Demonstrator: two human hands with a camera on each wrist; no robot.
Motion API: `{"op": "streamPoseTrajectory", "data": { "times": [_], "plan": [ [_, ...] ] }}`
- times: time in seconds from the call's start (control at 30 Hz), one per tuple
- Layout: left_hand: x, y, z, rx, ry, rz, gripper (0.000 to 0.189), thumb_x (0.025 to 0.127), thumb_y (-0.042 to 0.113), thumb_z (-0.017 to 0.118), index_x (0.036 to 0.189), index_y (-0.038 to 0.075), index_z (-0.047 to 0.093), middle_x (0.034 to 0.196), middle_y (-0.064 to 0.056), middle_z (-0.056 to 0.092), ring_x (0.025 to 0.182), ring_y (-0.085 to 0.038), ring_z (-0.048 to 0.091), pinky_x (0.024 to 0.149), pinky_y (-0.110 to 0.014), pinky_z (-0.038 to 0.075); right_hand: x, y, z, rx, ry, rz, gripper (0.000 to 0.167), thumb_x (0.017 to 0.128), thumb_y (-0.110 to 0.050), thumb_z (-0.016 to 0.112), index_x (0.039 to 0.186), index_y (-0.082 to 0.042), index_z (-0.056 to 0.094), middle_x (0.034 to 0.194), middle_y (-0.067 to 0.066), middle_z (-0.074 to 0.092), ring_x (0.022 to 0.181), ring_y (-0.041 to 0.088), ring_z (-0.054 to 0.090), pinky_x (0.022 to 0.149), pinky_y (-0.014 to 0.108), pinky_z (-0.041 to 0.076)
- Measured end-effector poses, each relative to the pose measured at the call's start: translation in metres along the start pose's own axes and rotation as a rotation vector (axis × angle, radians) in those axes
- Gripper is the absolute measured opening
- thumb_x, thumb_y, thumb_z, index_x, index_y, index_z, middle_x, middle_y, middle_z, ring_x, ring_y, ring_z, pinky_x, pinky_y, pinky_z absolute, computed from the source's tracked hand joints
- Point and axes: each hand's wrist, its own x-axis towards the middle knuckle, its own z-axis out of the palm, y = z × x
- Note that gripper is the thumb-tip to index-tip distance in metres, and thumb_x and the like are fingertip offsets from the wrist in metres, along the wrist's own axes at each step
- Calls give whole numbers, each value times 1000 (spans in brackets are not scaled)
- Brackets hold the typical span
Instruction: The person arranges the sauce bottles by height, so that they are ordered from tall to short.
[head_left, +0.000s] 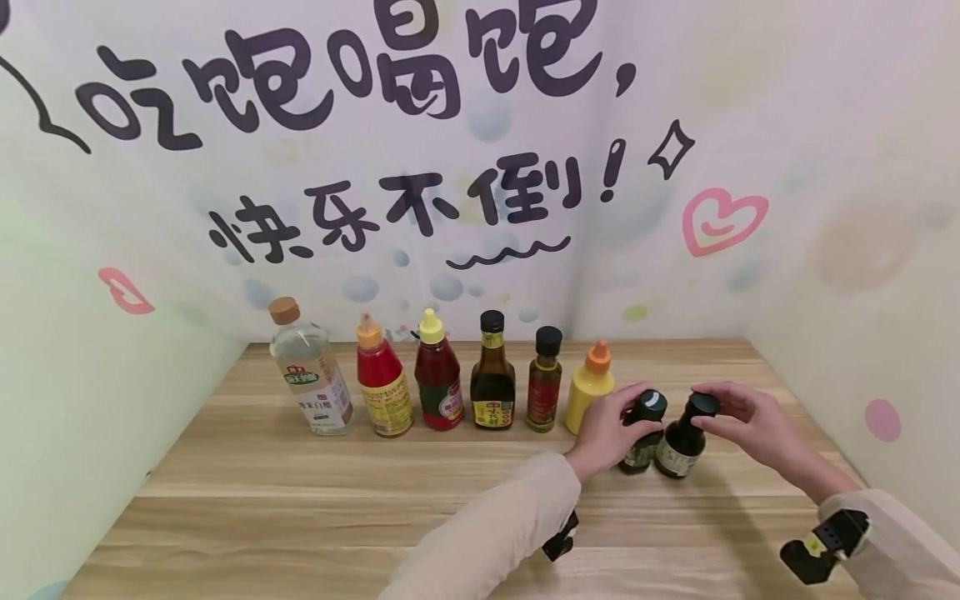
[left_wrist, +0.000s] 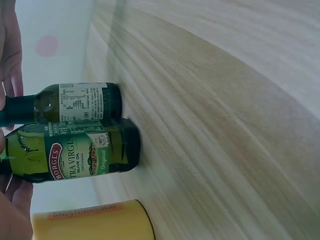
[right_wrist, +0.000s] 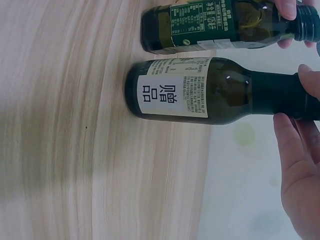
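Note:
My left hand (head_left: pixel 609 432) grips the neck of a green olive oil bottle (left_wrist: pixel 75 155), which stands upright on the table with a dark cap. Right beside it, a smaller dark green bottle (right_wrist: pixel 172 92) with a white label and a long dark neck is held near its top by my right hand (head_left: pixel 750 421). In the left wrist view the two bottles appear to touch or nearly touch. A yellow squeeze bottle (head_left: pixel 588 390) with an orange tip stands just left of my left hand, partly covered by it.
A row of bottles runs leftward along the back: a small red-labelled bottle (head_left: pixel 544 383), a brown sauce bottle (head_left: pixel 492 379), two red squeeze bottles (head_left: pixel 438 383) (head_left: pixel 384 379) and a clear vinegar bottle (head_left: pixel 311 379). Behind the wooden table (head_left: pixel 315 517) hangs a printed white cloth (head_left: pixel 480 133).

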Motion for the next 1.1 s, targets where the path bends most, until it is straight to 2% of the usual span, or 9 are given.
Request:
{"op": "streamPoseTrajectory", "data": {
  "times": [0.2,0.43,0.63,0.87,1.1],
  "plan": [
    [2,-1,-1,-27,6,-12,44,77,20,68,119,17,55,109,4,61,93,-1,55,75,-9,41,0,2,1,31,4,4,35,79,-7,66,112,-3,55,97,-20,55,87,-8,55,64,17,49],
    [14,8,-11,-49,-11,27,42,78,18,67,118,14,55,108,1,61,95,-3,56,76,-10,42,1,1,1,28,5,-4,36,78,-6,66,112,-3,55,97,-18,56,87,-8,54,63,18,50],
    [20,13,-16,-37,-27,-9,42,79,17,66,119,15,54,110,1,59,95,-5,56,76,-12,43,1,0,0,9,-8,16,36,80,-9,65,113,-1,53,98,-17,55,86,-7,55,63,20,50],
    [25,9,-11,-28,-15,5,41,79,15,66,118,15,55,107,1,60,92,-3,56,72,-10,43,0,1,-2,23,-13,3,36,79,-8,65,112,1,53,98,-20,55,88,-8,54,64,19,50],
    [30,1,-5,-50,0,-16,40,79,13,65,118,15,54,109,0,60,91,-5,57,73,-11,44,0,-1,-2,-8,-26,14,39,81,-12,65,114,2,52,100,-20,53,89,-9,53,66,20,50]
  ]
}}
